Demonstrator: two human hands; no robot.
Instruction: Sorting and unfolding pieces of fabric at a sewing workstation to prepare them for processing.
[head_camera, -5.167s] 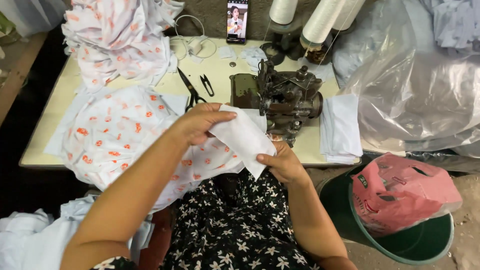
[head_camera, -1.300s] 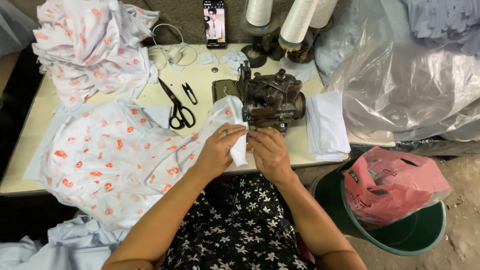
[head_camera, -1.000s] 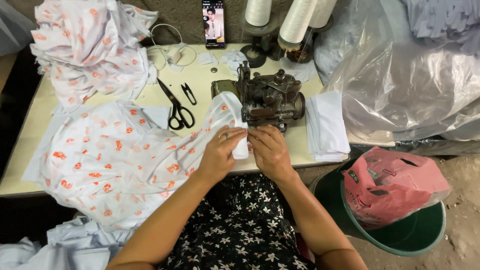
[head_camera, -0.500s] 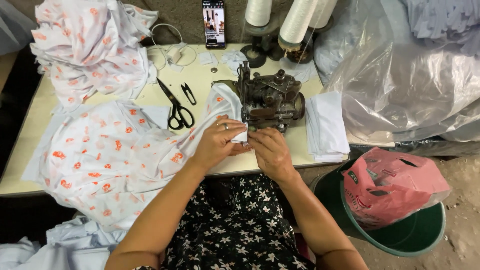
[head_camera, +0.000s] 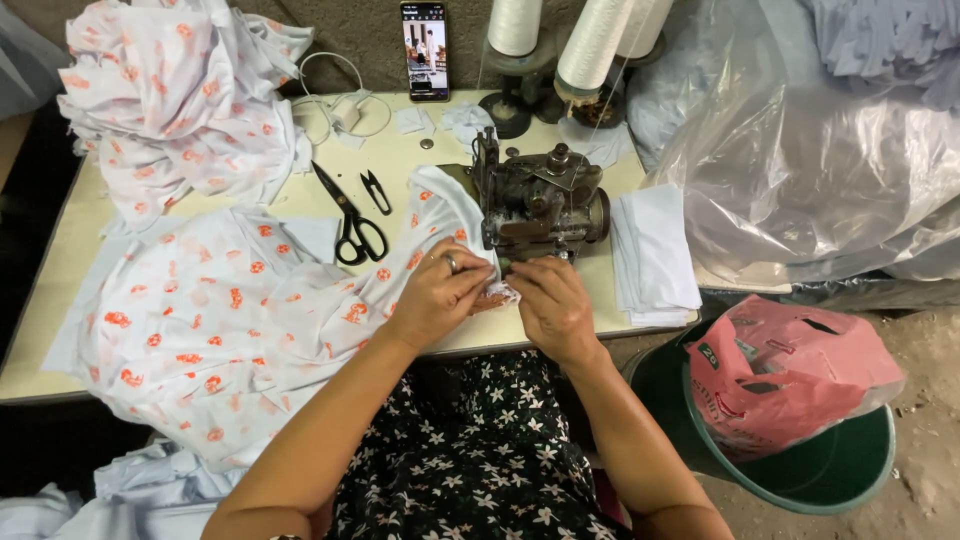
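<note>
My left hand (head_camera: 437, 293) and my right hand (head_camera: 549, 303) pinch the edge of a white garment with orange flower print (head_camera: 215, 330) right in front of a dark metal sewing machine (head_camera: 535, 200). A small white fabric piece (head_camera: 502, 293) shows between my fingers at the machine's foot. The garment spreads left across the table and hangs over its front edge. A ring is on my left hand.
Black scissors (head_camera: 350, 222) and small thread snips (head_camera: 376, 192) lie behind the garment. A pile of printed garments (head_camera: 180, 95) sits back left, a phone (head_camera: 425, 50) and thread cones (head_camera: 595, 45) at the back. White fabric stack (head_camera: 655, 255) lies right; green bucket (head_camera: 850, 470) with pink bag below.
My hands brought the folded white piece and garment edge down from mid-air to the machine's foot, then pushed them closer to it. The view moved slightly.
</note>
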